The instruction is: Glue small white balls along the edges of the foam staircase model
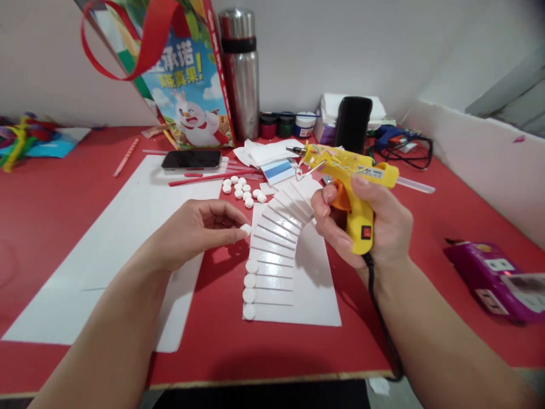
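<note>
My left hand (208, 230) pinches a small white disc (246, 229) between thumb and fingertips, at the left edge of a curved strip. That strip (275, 255) is glossy white with dark cross lines and lies on a white sheet (317, 289). Several white discs (249, 295) sit in a column along its lower left edge. In my right hand (370, 218) is a yellow hot glue gun (353, 170), its metal nozzle pointing left above the strip's far end. A clear glue stick (415, 184) sticks out of its back. Loose white discs (240, 190) lie in a pile beyond my left hand.
A black phone (191, 159) lies on a large white sheet (114, 244) at left. Behind stand a colourful bag (191, 85), a steel flask (242, 79) and paint jars (286, 125). A purple box (496, 278) sits at right. The gun's black cord (381, 324) hangs toward the table's front edge.
</note>
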`<state>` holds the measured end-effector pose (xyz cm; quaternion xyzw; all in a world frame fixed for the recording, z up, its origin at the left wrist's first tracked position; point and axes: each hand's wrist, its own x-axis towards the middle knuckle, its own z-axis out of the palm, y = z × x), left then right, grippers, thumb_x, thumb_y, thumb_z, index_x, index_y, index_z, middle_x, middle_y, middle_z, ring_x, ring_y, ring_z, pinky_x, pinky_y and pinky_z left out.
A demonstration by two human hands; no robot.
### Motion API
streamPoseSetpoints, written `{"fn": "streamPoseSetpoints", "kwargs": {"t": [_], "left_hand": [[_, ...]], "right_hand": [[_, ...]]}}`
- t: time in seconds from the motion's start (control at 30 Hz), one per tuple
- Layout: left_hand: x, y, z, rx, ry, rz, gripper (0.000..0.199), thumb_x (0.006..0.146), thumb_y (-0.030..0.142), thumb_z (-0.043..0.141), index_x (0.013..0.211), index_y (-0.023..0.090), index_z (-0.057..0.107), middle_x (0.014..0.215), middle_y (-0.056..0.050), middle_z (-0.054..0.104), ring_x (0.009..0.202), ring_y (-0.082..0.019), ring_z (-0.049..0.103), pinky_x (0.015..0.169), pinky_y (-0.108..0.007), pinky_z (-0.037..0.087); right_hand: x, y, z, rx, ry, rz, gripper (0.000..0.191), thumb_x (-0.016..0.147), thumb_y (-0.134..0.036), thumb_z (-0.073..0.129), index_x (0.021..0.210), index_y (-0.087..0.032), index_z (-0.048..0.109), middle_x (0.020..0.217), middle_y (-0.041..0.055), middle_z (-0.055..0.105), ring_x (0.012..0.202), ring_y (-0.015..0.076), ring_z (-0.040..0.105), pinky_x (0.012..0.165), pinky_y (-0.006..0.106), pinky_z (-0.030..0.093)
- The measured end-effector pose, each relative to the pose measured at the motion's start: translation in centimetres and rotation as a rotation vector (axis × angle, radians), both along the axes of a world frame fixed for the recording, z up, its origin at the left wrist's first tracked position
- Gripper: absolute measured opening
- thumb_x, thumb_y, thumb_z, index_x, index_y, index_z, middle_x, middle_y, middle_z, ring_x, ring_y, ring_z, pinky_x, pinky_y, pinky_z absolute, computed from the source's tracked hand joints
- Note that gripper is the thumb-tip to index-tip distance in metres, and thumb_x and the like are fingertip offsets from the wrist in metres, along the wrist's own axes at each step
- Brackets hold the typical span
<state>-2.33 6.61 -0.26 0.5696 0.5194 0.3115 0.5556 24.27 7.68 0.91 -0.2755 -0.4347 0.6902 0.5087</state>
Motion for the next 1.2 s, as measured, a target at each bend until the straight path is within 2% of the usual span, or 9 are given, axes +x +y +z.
{"fn": "streamPoseSetpoints", "kwargs": {"t": [0.37, 0.5, 0.67, 0.8, 0.93, 1.2], "left_hand": [[0.4, -0.1, -0.2, 0.033, 0.02, 0.074, 0.022, 0.075, 0.033, 0.087, 0.091, 0.022, 0.078, 0.09, -0.002, 0.077, 0.08, -0.014, 0.07, 0.072, -0.024, 0.056], [0.8, -0.2, -0.2, 0.088, 0.033, 0.056, 0.022, 0.079, 0.033, 0.084, 0.095, 0.021, 0.077, 0.091, -0.003, 0.075, 0.08, -0.015, 0.069, 0.072, -0.026, 0.056], [1.6, -0.4, -0.1, 0.271, 0.118, -0.004, 0.017, 0.083, 0.028, 0.078, 0.095, 0.017, 0.075, 0.095, -0.007, 0.073, 0.084, -0.019, 0.067, 0.078, -0.032, 0.056], [2.0, -0.6, -0.1, 0.431, 0.191, -0.042, 0.014, 0.086, 0.026, 0.073, 0.097, 0.019, 0.076, 0.099, -0.008, 0.072, 0.086, -0.019, 0.066, 0.08, -0.034, 0.055], [2.2, -0.9, 0.0, 0.506, 0.28, -0.064, 0.012, 0.088, 0.026, 0.07, 0.098, 0.021, 0.076, 0.1, -0.007, 0.072, 0.085, -0.019, 0.066, 0.079, -0.034, 0.054], [2.3, -1.2, 0.0, 0.63, 0.381, -0.098, 0.012, 0.09, 0.023, 0.068, 0.1, 0.021, 0.074, 0.098, -0.006, 0.069, 0.08, -0.016, 0.064, 0.078, -0.031, 0.052]], "right_hand": [[0.0, -0.2, 0.1, -0.034, -0.008, -0.018, 0.031, 0.09, -0.046, 0.064, 0.074, -0.019, 0.064, 0.069, 0.0024, 0.062, 0.034, 0.006, 0.038, 0.028, 0.022, 0.023], [-0.1, -0.2, 0.1, -0.042, 0.014, -0.001, 0.028, 0.09, -0.042, 0.063, 0.075, -0.018, 0.065, 0.069, 0.0025, 0.062, 0.034, 0.0057, 0.039, 0.028, 0.021, 0.024], [0.0, -0.1, 0.1, -0.031, 0.02, 0.01, 0.03, 0.089, -0.044, 0.065, 0.074, -0.018, 0.065, 0.068, 0.0021, 0.063, 0.033, 0.0063, 0.04, 0.025, 0.021, 0.023], [0.0, 0.0, 0.1, -0.018, 0.019, 0.004, 0.033, 0.089, -0.045, 0.065, 0.073, -0.018, 0.065, 0.068, 0.0027, 0.062, 0.031, 0.007, 0.041, 0.024, 0.022, 0.022], [0.0, 0.0, 0.1, -0.015, -0.012, 0.0, 0.037, 0.09, -0.051, 0.065, 0.073, -0.018, 0.065, 0.068, 0.0027, 0.061, 0.032, 0.0067, 0.04, 0.024, 0.022, 0.023], [-0.1, 0.1, 0.0, -0.008, -0.025, -0.013, 0.033, 0.088, -0.047, 0.064, 0.072, -0.019, 0.064, 0.068, 0.003, 0.062, 0.033, 0.0068, 0.039, 0.026, 0.022, 0.023]]}}
